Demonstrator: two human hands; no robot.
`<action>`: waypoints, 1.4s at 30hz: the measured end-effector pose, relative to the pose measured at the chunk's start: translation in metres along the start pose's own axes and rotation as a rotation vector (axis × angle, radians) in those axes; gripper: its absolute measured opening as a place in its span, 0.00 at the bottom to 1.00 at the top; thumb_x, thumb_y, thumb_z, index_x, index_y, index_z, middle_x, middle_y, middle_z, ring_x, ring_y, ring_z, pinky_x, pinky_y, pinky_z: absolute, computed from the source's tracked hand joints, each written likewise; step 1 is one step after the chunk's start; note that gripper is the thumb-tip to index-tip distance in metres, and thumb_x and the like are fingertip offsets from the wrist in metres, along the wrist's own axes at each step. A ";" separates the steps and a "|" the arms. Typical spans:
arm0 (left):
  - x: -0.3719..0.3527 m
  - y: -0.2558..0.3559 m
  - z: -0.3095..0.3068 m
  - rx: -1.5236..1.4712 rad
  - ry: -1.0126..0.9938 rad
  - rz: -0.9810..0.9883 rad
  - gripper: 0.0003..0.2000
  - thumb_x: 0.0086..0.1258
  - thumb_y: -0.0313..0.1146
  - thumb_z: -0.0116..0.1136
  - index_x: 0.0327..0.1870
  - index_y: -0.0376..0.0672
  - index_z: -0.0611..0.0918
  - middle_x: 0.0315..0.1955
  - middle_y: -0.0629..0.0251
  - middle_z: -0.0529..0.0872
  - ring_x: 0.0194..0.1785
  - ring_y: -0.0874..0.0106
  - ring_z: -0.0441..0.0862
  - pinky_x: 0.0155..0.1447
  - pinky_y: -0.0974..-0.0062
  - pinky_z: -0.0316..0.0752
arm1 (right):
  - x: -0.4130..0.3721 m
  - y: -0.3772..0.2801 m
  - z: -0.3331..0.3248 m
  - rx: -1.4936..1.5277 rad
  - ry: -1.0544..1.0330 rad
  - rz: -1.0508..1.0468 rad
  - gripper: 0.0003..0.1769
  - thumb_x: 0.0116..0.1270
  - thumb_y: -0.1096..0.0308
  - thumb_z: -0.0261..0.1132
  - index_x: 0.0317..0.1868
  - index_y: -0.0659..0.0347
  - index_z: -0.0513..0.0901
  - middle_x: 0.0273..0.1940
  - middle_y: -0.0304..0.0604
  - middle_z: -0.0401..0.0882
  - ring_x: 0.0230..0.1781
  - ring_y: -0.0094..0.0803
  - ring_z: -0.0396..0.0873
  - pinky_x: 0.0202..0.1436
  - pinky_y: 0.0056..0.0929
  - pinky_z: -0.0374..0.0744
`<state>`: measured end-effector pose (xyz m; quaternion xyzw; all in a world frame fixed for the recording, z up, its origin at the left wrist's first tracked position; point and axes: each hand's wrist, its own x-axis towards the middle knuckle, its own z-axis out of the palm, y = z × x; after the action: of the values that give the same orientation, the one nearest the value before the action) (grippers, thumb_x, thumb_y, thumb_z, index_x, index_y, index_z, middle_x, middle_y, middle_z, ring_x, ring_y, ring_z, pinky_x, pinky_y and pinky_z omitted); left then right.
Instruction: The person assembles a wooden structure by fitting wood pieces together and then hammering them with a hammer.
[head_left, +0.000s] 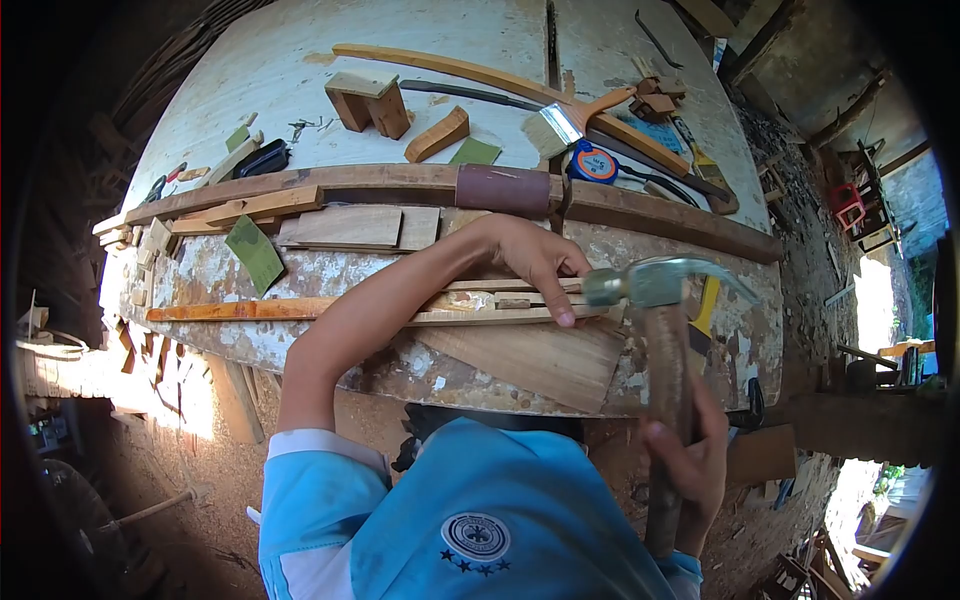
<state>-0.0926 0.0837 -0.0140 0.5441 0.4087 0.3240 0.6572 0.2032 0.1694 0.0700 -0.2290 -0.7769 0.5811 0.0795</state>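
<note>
My right hand [695,455] is wrapped round the wooden handle of a claw hammer [668,380]. The hammer is raised, its metal head close to the right end of a long wooden piece [470,312] with a slot along it. My left hand [545,262] grips that piece near the same end, thumb on the near side and fingers over the far side. A small block sits in the slot beside my thumb. Under the piece lies a wide flat board [530,365]. The hammer head hides the very tip of the wooden piece.
Behind my hands, a long beam [660,227] crosses the workbench, with a sandpaper roll [503,188] on it. Beyond are a paintbrush [555,128], a tape measure [592,162] and wooden blocks [368,103]. A yellow-handled scraper [706,308] lies right of the hammer.
</note>
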 end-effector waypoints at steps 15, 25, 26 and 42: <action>0.000 -0.009 -0.007 -0.270 -0.026 0.061 0.16 0.66 0.37 0.59 0.47 0.32 0.81 0.43 0.59 0.85 0.45 0.74 0.83 0.52 0.79 0.76 | -0.010 0.000 0.003 0.356 0.253 0.071 0.32 0.61 0.75 0.60 0.65 0.69 0.61 0.28 0.46 0.76 0.18 0.25 0.73 0.19 0.22 0.73; -0.007 -0.004 -0.005 -0.286 -0.079 -0.008 0.23 0.60 0.31 0.64 0.57 0.32 0.75 0.49 0.61 0.81 0.52 0.75 0.77 0.56 0.79 0.70 | -0.002 0.018 0.008 0.488 0.024 0.145 0.29 0.64 0.71 0.61 0.64 0.67 0.63 0.25 0.43 0.75 0.17 0.24 0.73 0.17 0.22 0.72; -0.008 -0.005 -0.004 -0.253 -0.072 0.017 0.25 0.59 0.29 0.66 0.58 0.33 0.75 0.48 0.61 0.81 0.51 0.76 0.77 0.55 0.80 0.71 | -0.002 0.018 0.008 0.529 0.047 0.170 0.29 0.64 0.71 0.61 0.65 0.66 0.63 0.25 0.43 0.75 0.17 0.24 0.73 0.17 0.22 0.72; -0.004 -0.006 -0.006 -0.168 -0.098 -0.037 0.30 0.55 0.24 0.69 0.61 0.33 0.71 0.50 0.62 0.81 0.50 0.79 0.77 0.55 0.80 0.72 | 0.005 0.010 0.013 0.537 0.110 0.183 0.30 0.65 0.71 0.60 0.65 0.64 0.61 0.25 0.44 0.74 0.15 0.25 0.72 0.15 0.22 0.72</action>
<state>-0.1000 0.0815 -0.0193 0.4949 0.3573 0.3178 0.7256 0.1960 0.1625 0.0554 -0.3002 -0.5660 0.7573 0.1267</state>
